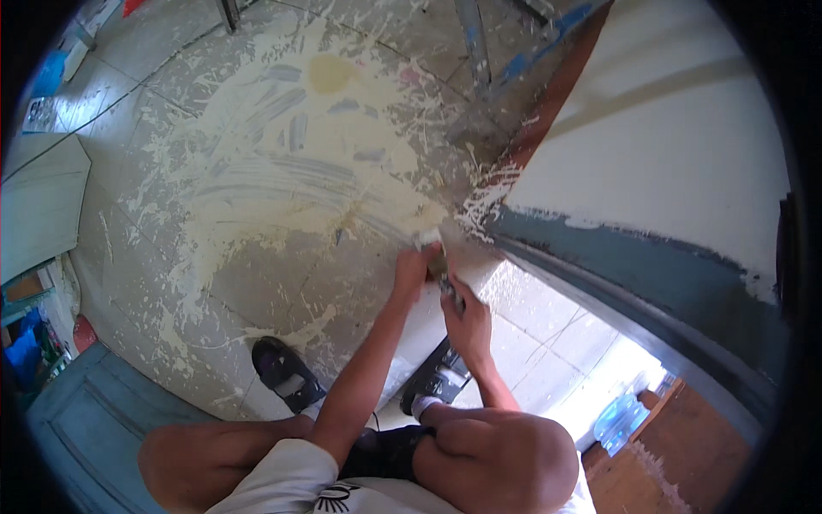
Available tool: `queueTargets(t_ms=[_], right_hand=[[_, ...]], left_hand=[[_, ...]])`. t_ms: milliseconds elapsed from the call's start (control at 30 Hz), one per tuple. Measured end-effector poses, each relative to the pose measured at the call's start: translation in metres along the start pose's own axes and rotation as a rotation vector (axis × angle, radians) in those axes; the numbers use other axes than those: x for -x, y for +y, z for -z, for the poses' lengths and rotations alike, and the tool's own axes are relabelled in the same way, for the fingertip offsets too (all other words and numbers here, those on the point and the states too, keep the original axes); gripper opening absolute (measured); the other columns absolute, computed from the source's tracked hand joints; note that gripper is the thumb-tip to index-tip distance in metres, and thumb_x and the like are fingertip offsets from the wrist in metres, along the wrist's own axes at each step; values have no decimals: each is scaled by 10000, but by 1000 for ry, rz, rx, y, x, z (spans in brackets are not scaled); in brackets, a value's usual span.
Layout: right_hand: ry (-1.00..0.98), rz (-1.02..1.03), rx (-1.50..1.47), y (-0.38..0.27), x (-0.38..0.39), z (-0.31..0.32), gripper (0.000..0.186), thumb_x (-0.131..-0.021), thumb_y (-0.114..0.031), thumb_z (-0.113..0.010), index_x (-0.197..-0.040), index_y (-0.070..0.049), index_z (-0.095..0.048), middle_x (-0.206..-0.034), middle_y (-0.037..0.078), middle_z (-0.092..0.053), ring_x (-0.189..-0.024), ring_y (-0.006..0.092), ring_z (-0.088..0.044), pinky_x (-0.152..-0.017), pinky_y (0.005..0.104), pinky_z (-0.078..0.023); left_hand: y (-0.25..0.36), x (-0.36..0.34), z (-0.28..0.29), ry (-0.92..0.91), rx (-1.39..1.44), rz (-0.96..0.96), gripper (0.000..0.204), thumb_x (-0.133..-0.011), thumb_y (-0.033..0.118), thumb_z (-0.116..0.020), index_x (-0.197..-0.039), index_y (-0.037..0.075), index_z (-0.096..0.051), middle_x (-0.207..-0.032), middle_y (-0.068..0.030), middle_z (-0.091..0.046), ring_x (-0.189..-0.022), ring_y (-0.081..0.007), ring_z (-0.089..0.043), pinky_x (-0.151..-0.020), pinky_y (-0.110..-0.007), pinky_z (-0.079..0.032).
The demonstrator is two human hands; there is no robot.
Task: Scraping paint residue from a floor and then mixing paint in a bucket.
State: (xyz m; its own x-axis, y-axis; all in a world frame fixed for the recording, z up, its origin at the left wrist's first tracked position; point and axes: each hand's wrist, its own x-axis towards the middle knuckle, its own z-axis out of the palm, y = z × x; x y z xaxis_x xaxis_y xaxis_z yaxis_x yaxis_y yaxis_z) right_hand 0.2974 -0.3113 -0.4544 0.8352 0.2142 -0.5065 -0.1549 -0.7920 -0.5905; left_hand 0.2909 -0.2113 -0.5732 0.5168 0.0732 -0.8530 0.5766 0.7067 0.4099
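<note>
My right hand (467,319) is closed on the handle of a scraper-like tool (443,272), which points away from me with pale material at its far end. My left hand (413,272) is at the tool's head, its fingers curled and partly blurred; exactly what they grip is unclear. Beneath the tool, cream paint or paste (282,184) is smeared and splattered over the grey tiled floor (128,334). A white panel (659,128) with a blue-grey lower band stands just right of my hands.
My sandalled feet (285,373) flank the work area. A blue panelled door (94,411) and a pale board (43,197) are at left. A paint-marked metal support (475,47) stands at upper right. A blue plastic bottle (621,420) and wooden surface (693,454) are at lower right.
</note>
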Motion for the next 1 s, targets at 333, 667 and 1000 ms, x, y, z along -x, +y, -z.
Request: queueTargets(t_ms=[333,667,1000], right_hand=[[-32,-107,-27,-10,-9,12,341,-815,-141,-558,-1139,-35,-558,-990,212,-611,-885,276,-628,-763,324,-457],[26,-65,-71,-11,-18,15,355,-808,-121,-560,-1150,-28,-548,-1025,214,-602,-991,316,-583,-822,334,-442],[65,-23,-54,-1,-26,15,374,-805,-143,-572,-1159,-27,-539,-1048,222,-588,-993,337,-574,-817,349,-448]], left_hand=[[25,-13,-8,-67,-29,40,247,-859,223,-551,-913,-15,-584,-752,-82,-628,-599,-170,-618,-504,-278,-499],[29,-19,-14,-134,-41,29,252,-860,241,-549,-893,-5,-592,-758,-90,-628,-612,-169,-617,-500,-288,-496],[48,-26,-30,-221,4,19,204,-863,195,-526,-862,5,-599,-738,-74,-617,-601,-164,-600,-507,-294,-494]])
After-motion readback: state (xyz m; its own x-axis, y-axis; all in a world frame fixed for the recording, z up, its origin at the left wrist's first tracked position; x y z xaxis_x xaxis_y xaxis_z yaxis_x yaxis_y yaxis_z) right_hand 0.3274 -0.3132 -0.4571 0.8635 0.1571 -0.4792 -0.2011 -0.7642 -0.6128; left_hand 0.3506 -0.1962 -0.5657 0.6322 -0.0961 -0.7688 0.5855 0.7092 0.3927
